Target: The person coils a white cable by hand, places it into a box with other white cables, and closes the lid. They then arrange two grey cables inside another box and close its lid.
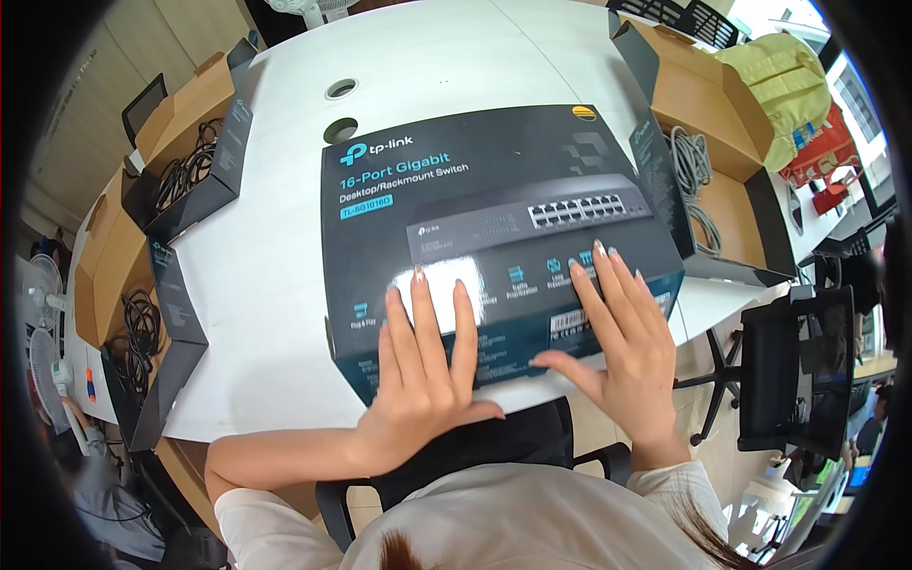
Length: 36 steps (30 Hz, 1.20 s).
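A dark tp-link network switch box point(484, 199) lies closed on the white table, printed with a 16-port switch. My left hand point(423, 389) rests with its fingers spread over the near edge of the lid, left of the middle. Farther right, my right hand point(622, 356) lies on the same near edge, fingers stretched onto the lid and thumb out along the front side. Neither hand grips anything; both touch the box from above. The bottom of the box is hidden.
Open cartons with black cables point(190, 166) and more black cables point(138, 332) stand on the left. At the right, an open carton point(736, 204) holds grey cables point(692, 161). Two round holes pierce the white table point(256, 294). A black chair point(793, 366) stands right.
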Tool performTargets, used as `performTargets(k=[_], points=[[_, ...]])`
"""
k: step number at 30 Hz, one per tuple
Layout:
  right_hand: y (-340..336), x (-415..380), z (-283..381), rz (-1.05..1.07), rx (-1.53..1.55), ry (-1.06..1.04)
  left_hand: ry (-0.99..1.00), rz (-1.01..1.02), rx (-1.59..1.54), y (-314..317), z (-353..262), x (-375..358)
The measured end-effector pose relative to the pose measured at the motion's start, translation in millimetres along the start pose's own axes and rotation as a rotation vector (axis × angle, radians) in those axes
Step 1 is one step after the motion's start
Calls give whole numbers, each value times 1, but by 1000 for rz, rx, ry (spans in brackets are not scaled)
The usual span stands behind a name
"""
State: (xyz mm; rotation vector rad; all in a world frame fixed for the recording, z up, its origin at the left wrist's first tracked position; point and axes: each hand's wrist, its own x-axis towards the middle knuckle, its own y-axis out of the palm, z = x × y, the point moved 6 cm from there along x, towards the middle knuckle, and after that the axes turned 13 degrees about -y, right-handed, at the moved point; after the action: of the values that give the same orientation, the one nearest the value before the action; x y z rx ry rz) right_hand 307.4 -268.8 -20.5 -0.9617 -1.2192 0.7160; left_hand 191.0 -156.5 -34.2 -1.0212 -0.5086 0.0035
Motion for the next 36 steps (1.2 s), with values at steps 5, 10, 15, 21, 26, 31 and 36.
performTargets(k=[5, 10, 15, 21, 26, 31, 36], points=[[8, 3, -3, 78, 74, 87, 48, 15, -26, 11, -5, 5], [12, 5, -9, 99, 14, 61, 53, 5, -36, 12, -5, 7], [13, 8, -10, 70, 19, 68, 50, -43, -7, 13, -1, 9], [14, -12, -55, -21, 357, 5, 90, -84, -207, 16, 12, 2], [16, -11, -79, -309, 252, 150, 78, 11, -615, 38, 63, -15], [33, -34, -103, -504, 485, 397, -9, 130, -833, 58, 91, -35], [43, -49, -119, -379, 731, 475, -57, 113, -940, 91, 117, -37]])
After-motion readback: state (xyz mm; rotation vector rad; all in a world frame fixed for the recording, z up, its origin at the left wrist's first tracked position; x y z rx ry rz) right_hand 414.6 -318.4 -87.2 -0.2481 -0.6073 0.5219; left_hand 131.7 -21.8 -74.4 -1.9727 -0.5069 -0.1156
